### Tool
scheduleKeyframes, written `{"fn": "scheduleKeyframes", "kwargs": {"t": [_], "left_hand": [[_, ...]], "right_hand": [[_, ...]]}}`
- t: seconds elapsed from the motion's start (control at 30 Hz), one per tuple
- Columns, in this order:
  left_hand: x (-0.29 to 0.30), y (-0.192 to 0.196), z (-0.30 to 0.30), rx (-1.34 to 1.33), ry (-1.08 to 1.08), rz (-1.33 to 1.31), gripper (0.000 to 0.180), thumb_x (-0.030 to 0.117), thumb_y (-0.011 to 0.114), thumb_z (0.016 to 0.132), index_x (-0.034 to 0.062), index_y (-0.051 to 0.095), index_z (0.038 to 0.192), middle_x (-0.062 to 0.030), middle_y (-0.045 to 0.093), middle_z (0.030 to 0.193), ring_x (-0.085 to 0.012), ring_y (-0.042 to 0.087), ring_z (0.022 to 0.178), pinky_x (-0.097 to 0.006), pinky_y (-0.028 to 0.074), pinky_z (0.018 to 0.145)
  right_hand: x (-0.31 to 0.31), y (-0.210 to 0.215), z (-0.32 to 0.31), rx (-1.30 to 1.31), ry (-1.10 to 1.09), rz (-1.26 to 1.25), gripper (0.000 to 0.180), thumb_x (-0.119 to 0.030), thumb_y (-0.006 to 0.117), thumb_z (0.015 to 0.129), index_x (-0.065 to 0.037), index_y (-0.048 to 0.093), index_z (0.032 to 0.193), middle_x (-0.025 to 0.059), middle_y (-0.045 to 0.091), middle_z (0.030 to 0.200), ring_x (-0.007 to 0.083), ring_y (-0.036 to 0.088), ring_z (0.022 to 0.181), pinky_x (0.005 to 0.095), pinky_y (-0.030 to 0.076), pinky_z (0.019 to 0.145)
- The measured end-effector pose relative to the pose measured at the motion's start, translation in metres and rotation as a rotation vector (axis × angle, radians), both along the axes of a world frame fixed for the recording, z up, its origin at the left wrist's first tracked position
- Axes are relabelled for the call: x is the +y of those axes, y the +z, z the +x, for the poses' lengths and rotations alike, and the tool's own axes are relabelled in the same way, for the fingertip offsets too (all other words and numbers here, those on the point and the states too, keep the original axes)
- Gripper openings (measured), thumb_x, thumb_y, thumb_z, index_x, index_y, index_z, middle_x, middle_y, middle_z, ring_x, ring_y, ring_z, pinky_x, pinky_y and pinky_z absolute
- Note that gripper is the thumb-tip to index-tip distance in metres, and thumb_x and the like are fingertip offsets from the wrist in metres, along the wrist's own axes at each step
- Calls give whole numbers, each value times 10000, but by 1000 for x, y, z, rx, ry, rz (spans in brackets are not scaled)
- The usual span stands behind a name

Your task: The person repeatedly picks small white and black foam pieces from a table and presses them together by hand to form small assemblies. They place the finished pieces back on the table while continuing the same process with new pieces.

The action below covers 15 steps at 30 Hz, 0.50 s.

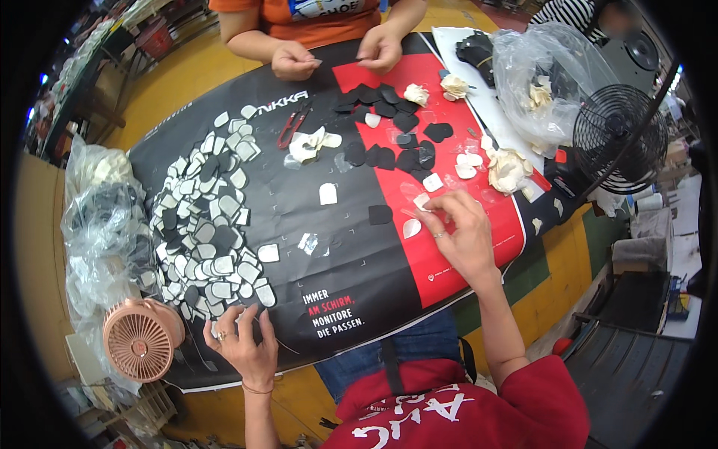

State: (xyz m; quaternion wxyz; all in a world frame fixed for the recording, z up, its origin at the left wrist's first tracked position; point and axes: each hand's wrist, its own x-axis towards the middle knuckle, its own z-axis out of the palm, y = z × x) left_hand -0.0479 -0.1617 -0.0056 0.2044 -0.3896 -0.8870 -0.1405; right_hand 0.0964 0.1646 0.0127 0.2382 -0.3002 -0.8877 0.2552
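Observation:
My right hand [465, 233] is over the red part of the printed mat [479, 262], thumb and fingertips pinched on a small white pad [421, 202]. Close by lie a leaf-shaped white piece [412, 227], another white pad [432, 182] and a dark pad [380, 215]. At the near edge of a big heap of white and dark round-ended pads [217, 247] rests my left hand [245, 346], its fingers curved and apart, with nothing visible in them. A single white pad [328, 194] lies on the black middle of the mat.
Across the table a co-worker's hands [295, 60] hold a small piece. Black pads [381, 157], white stacks [511, 170] and red-handled snips [293, 129] lie between us. A pink fan [142, 340] stands at left, a black fan [621, 138] at right. Plastic bags [542, 82] sit near the far-right edge.

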Motion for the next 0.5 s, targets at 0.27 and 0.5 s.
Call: {"fn": "scheduleKeyframes", "kwargs": {"t": [0.27, 0.5], "left_hand": [[132, -4, 12, -247, -446, 5, 431, 135, 717, 870, 135, 647, 1296, -101, 593, 1274, -272, 579, 1138, -473, 377, 1056], [168, -12, 8, -201, -505, -74, 366, 94, 658, 907, 109, 648, 1272, -106, 588, 1304, -286, 568, 1175, -492, 358, 1081]], "right_hand": [[1, 8, 22, -108, 162, 90, 257, -100, 740, 869, -52, 689, 1117, 117, 616, 987, 289, 612, 884, 399, 509, 779], [-3, 8, 3, -256, 439, 305, 295, -45, 680, 840, -80, 678, 1133, 99, 599, 1065, 290, 602, 977, 394, 499, 858]]}}
